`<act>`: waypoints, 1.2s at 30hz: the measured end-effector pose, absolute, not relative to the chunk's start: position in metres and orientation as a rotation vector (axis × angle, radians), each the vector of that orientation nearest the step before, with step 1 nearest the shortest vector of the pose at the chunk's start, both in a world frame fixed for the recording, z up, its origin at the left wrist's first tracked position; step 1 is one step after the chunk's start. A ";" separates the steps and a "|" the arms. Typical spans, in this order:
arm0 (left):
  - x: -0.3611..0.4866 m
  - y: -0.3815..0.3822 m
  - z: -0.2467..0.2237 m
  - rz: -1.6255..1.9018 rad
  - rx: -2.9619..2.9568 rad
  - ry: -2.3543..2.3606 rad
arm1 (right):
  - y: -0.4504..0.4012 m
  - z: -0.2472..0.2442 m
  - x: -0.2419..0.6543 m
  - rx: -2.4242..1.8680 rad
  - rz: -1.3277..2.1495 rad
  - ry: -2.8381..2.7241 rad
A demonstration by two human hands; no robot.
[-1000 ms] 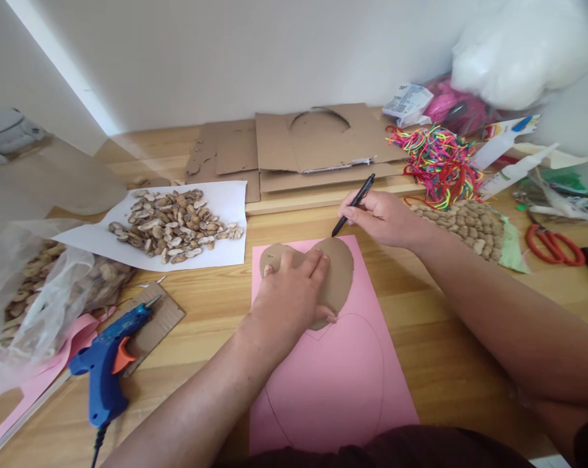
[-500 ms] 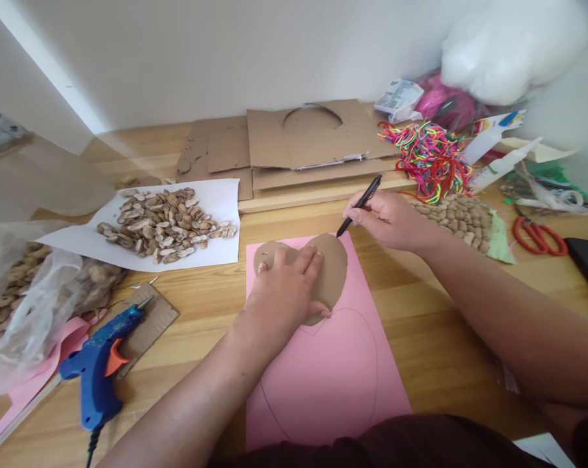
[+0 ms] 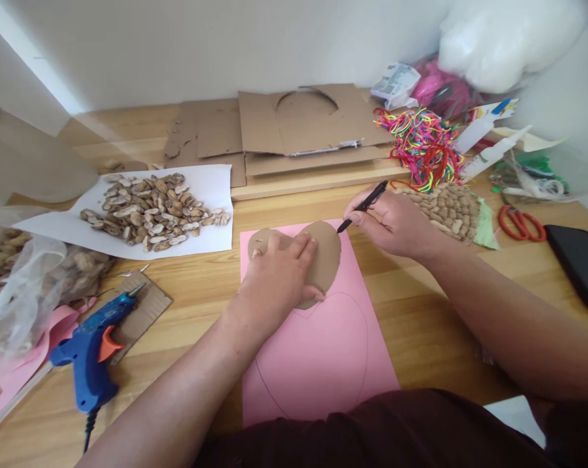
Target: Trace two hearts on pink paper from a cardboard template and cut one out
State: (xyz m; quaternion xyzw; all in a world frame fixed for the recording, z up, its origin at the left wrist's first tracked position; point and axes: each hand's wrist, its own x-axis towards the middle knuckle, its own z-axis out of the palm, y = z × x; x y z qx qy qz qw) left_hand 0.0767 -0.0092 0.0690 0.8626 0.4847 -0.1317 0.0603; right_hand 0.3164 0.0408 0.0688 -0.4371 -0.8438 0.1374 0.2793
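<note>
My left hand (image 3: pixel 277 276) lies with fingers spread on a brown cardboard heart (image 3: pixel 329 250), pressing it against a sheet of pink paper (image 3: pixel 313 357). The heart sits at the paper's far end, and part of it is hidden under my hand. Below it, a larger heart outline is drawn in thin dark line on the pink sheet. My right hand (image 3: pixel 396 221) is closed around a black pen (image 3: pixel 367 203). The pen's tip is at the heart's upper right edge.
Peanut shells (image 3: pixel 150 208) lie on white paper at the left, beyond a blue glue gun (image 3: pixel 93 354). Cardboard pieces (image 3: pixel 308 127) rest along the wall. Colourful cords (image 3: pixel 428 146), glue bottles (image 3: pixel 494 153), red-handled scissors (image 3: pixel 521 223) and a black phone (image 3: pixel 577 263) are at the right.
The pen tip has slid slightly along the heart's upper right edge, and the pen leans lower. My left hand stays on the heart. The whole view has shifted a little.
</note>
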 end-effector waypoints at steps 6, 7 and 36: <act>0.075 -0.009 0.069 -0.359 2.647 1.453 | 0.031 0.068 0.317 -1.079 0.194 -2.354; 0.075 -0.009 0.069 -0.354 2.649 1.452 | 0.029 0.067 0.317 -1.051 0.154 -2.366; 0.074 -0.006 0.071 -0.332 2.546 1.404 | -0.035 0.064 0.294 -0.996 0.066 -2.414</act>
